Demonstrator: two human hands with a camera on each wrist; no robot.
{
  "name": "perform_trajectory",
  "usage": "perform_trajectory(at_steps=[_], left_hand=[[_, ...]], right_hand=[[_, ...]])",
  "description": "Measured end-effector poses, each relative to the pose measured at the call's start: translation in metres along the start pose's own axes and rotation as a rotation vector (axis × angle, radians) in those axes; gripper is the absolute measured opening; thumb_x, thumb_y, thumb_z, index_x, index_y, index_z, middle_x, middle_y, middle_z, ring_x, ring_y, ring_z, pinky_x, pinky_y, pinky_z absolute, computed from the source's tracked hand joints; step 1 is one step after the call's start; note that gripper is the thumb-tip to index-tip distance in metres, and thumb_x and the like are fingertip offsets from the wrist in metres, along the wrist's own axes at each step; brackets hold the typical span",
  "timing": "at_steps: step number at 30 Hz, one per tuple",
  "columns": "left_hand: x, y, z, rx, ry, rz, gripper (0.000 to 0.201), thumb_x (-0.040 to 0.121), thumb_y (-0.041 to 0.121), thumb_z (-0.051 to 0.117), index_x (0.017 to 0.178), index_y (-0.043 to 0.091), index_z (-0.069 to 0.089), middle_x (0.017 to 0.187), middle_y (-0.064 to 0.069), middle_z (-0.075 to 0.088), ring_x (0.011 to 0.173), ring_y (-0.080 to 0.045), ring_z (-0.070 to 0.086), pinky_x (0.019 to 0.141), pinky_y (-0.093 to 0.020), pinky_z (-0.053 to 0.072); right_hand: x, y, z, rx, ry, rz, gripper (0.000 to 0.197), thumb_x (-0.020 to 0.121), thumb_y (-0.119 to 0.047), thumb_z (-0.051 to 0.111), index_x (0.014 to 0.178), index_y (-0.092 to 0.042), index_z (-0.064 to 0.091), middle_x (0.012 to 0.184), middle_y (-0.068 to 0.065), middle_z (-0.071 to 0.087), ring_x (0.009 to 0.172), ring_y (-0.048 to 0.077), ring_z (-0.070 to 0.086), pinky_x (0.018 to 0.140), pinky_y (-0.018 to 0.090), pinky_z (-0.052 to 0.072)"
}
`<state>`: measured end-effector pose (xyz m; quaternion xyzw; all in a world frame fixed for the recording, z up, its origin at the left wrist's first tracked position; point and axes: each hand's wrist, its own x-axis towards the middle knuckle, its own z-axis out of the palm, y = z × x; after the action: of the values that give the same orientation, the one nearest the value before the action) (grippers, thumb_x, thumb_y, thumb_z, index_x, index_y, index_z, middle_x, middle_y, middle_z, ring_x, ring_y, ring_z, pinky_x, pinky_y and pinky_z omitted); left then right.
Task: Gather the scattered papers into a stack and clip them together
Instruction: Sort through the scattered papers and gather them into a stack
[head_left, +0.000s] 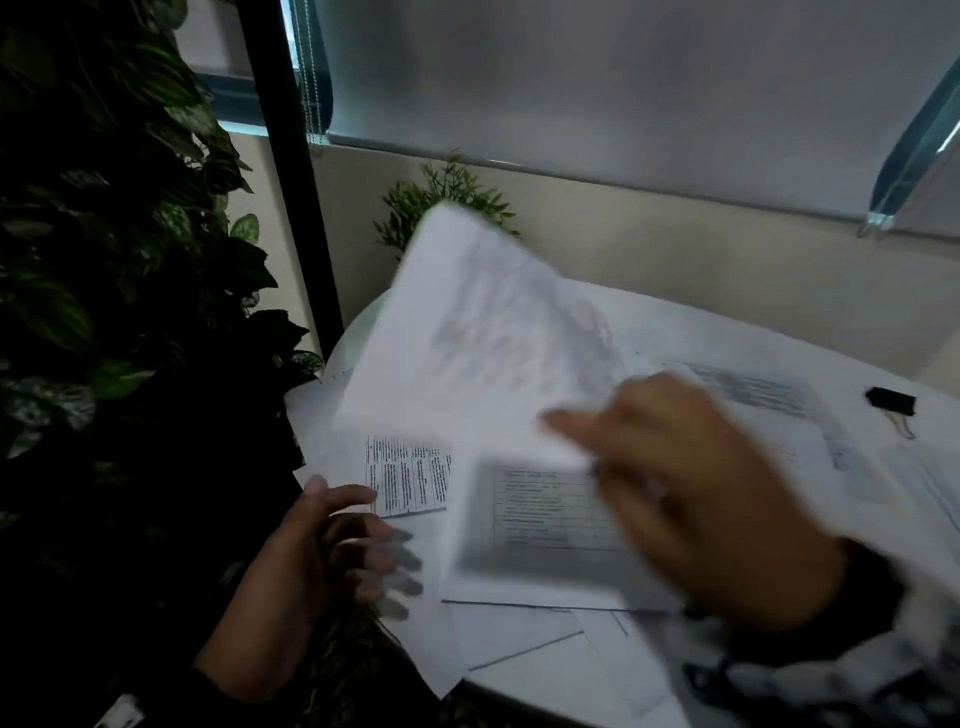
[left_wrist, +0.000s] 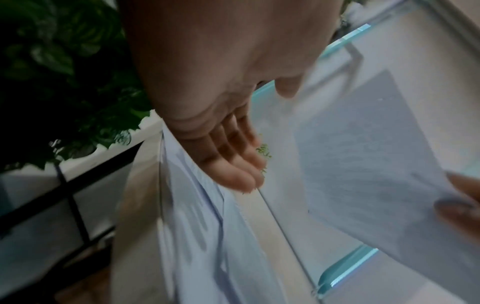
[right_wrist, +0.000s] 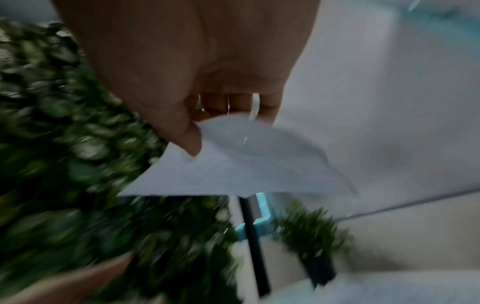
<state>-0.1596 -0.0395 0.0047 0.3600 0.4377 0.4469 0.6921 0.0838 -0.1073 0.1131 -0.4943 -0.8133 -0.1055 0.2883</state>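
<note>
My right hand (head_left: 691, 483) pinches the corner of a white sheet (head_left: 483, 343) and holds it raised and blurred above the table; the right wrist view shows thumb (right_wrist: 191, 142) on top of the sheet (right_wrist: 233, 170) and fingers underneath. My left hand (head_left: 353, 545) hovers with straight, spread fingers over the left edge of the scattered papers (head_left: 410, 478); in the left wrist view its fingers (left_wrist: 241, 164) hold nothing. More printed sheets (head_left: 550, 519) lie overlapping on the round white table (head_left: 649, 322). A black binder clip (head_left: 891, 402) sits at the far right.
A large leafy plant (head_left: 104, 260) fills the left side, touching the table's edge. A small potted plant (head_left: 447, 202) stands behind the table by the wall. A black post (head_left: 296, 182) rises at the left rear. Window blinds hang above.
</note>
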Motion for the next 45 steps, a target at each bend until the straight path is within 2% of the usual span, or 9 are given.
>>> perform_trajectory(at_steps=[3, 7, 11, 19, 27, 32, 39, 42, 45], left_hand=[[-0.006, 0.006, 0.004, -0.175, -0.058, -0.13, 0.077, 0.06, 0.072, 0.063, 0.117, 0.021, 0.063, 0.106, -0.014, 0.072, 0.074, -0.034, 0.071, 0.05, -0.035, 0.056], [-0.006, -0.001, 0.0, -0.03, -0.034, -0.14, 0.018, 0.09, 0.014, 0.052, 0.104, 0.012, 0.064, 0.095, -0.016, 0.074, 0.073, -0.03, 0.073, 0.056, -0.038, 0.055], [0.002, -0.009, -0.012, 0.233, 0.098, 0.003, 0.034, 0.089, -0.013, 0.047, 0.114, 0.007, 0.058, 0.097, -0.013, 0.07, 0.078, -0.027, 0.069, 0.064, -0.032, 0.051], [0.009, -0.013, -0.013, 0.319, 0.197, 0.136, 0.042, 0.085, -0.021, 0.046, 0.109, 0.011, 0.054, 0.087, 0.004, 0.06, 0.086, -0.026, 0.057, 0.073, -0.029, 0.041], [0.011, -0.016, -0.016, 0.398, 0.156, 0.178, 0.083, 0.078, -0.025, 0.048, 0.126, 0.042, 0.037, 0.119, 0.008, 0.056, 0.108, -0.017, 0.055, 0.084, -0.032, 0.047], [0.012, -0.017, -0.009, 0.429, 0.146, 0.127, 0.072, 0.084, -0.015, 0.052, 0.138, 0.032, 0.041, 0.133, 0.005, 0.045, 0.103, -0.017, 0.053, 0.077, -0.028, 0.045], [0.011, -0.014, -0.004, 0.32, 0.222, 0.08, 0.051, 0.081, 0.007, 0.072, 0.125, 0.019, 0.051, 0.123, -0.006, 0.056, 0.098, -0.01, 0.057, 0.086, -0.021, 0.041], [0.009, -0.013, -0.005, 0.361, 0.21, 0.086, 0.063, 0.074, -0.02, 0.064, 0.123, 0.016, 0.045, 0.099, -0.011, 0.065, 0.062, -0.001, 0.067, 0.056, -0.015, 0.052], [0.011, -0.015, -0.009, 0.396, 0.247, 0.115, 0.075, 0.079, -0.023, 0.056, 0.14, 0.015, 0.036, 0.111, -0.017, 0.06, 0.092, -0.023, 0.06, 0.085, -0.032, 0.046]], right_hand=[[-0.017, -0.022, 0.055, -0.018, -0.25, -0.2, 0.027, 0.088, -0.018, 0.055, 0.111, -0.023, 0.068, 0.08, -0.001, 0.054, 0.075, 0.02, 0.049, 0.067, 0.034, 0.041], [-0.029, -0.02, 0.08, 0.17, -0.486, -0.212, 0.031, 0.088, -0.041, 0.055, 0.116, -0.03, 0.063, 0.086, -0.002, 0.057, 0.082, 0.017, 0.053, 0.074, 0.035, 0.047], [-0.029, 0.029, 0.071, 0.215, -0.443, 0.356, 0.085, 0.071, -0.087, 0.026, 0.135, -0.033, 0.046, 0.117, -0.004, 0.055, 0.109, 0.012, 0.048, 0.095, 0.035, 0.041], [-0.074, 0.116, 0.067, -0.133, -0.879, 0.998, 0.101, 0.079, -0.064, 0.053, 0.151, -0.022, -0.003, 0.156, 0.013, 0.011, 0.142, 0.028, 0.018, 0.114, 0.04, 0.024], [-0.051, 0.079, 0.048, -0.377, -0.556, 1.0, 0.062, 0.092, -0.01, 0.038, 0.149, -0.021, 0.017, 0.117, 0.008, 0.058, 0.1, 0.026, 0.059, 0.079, 0.03, 0.046], [-0.005, -0.021, 0.059, -0.377, -0.345, 0.543, 0.07, 0.06, -0.001, 0.06, 0.129, -0.012, 0.056, 0.095, 0.006, 0.07, 0.056, 0.025, 0.065, 0.043, 0.03, 0.047], [0.015, -0.078, 0.121, 0.358, -0.874, 0.382, 0.053, 0.098, -0.035, 0.041, 0.144, -0.015, 0.024, 0.139, 0.019, 0.043, 0.122, 0.039, 0.048, 0.096, 0.048, 0.04], [0.005, -0.036, 0.109, 0.464, -0.779, 0.596, 0.09, 0.072, -0.085, 0.027, 0.144, -0.031, 0.026, 0.149, 0.003, 0.039, 0.132, 0.023, 0.043, 0.111, 0.039, 0.033], [-0.008, 0.036, 0.084, 0.122, -0.502, 0.98, 0.083, 0.083, -0.071, 0.039, 0.148, -0.023, 0.022, 0.147, 0.005, 0.041, 0.132, 0.025, 0.042, 0.108, 0.039, 0.036]])
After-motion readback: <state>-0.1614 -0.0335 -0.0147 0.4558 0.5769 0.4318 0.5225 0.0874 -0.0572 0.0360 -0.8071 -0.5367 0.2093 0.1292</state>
